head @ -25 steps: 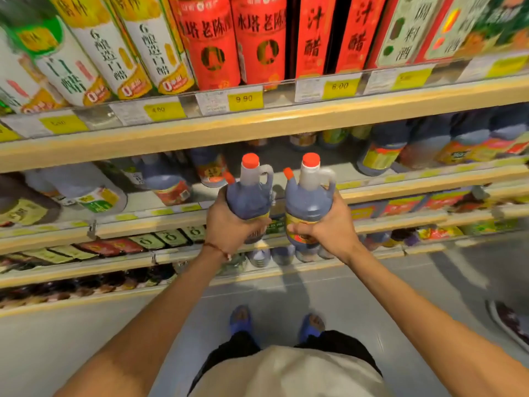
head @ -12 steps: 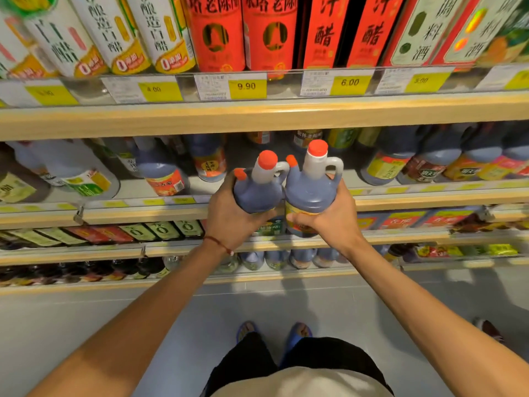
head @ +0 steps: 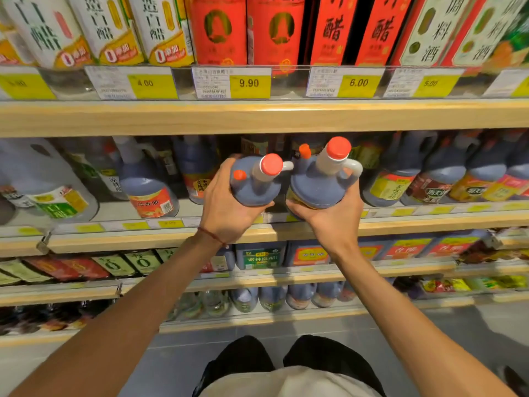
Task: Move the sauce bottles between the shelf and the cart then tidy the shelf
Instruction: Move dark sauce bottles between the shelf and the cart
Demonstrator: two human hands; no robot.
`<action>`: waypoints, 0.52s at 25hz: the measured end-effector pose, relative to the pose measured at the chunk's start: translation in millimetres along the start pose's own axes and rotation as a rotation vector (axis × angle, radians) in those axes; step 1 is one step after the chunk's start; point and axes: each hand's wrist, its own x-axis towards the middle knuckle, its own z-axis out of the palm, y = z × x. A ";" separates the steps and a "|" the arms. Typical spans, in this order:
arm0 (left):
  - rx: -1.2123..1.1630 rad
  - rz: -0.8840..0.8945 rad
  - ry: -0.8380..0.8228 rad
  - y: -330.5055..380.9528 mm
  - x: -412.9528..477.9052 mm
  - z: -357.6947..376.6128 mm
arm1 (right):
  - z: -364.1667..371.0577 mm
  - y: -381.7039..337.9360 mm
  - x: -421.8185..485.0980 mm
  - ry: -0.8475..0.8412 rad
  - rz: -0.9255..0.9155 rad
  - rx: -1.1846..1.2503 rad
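Shelving, likely: left hand [head: 226,204] fingers wrap the left bottle [head: 253,186], right hand [head: 335,222] the right bottle [head: 316,187]. Next, stand both on the shelf [head: 429,224] beyond the fingers.

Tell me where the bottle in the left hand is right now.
Centre of the head view: the left hand holds the left bottle tilted, over the wooden shelf edge, just left of the right bottle.

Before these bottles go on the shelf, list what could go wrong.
The right bottle has its cap close under the upper shelf board and may strike it. The left hand and right hand each grip a tilted bottle by the body; either could slip. The left bottle could knock the standing bottle beside it.
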 end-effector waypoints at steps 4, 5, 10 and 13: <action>0.001 -0.162 -0.008 -26.9 4.6 14.2 | 5.0 11.3 2.9 0.011 -0.042 -0.033; 0.009 -0.202 -0.009 -32.0 5.6 17.3 | 6.1 13.7 2.9 0.006 -0.040 -0.036; 0.034 -0.317 -0.012 -57.7 15.0 20.2 | 8.9 16.9 5.1 -0.008 -0.022 -0.012; -0.031 -0.451 -0.081 -80.3 24.9 15.7 | 9.6 15.5 5.7 -0.007 -0.008 -0.011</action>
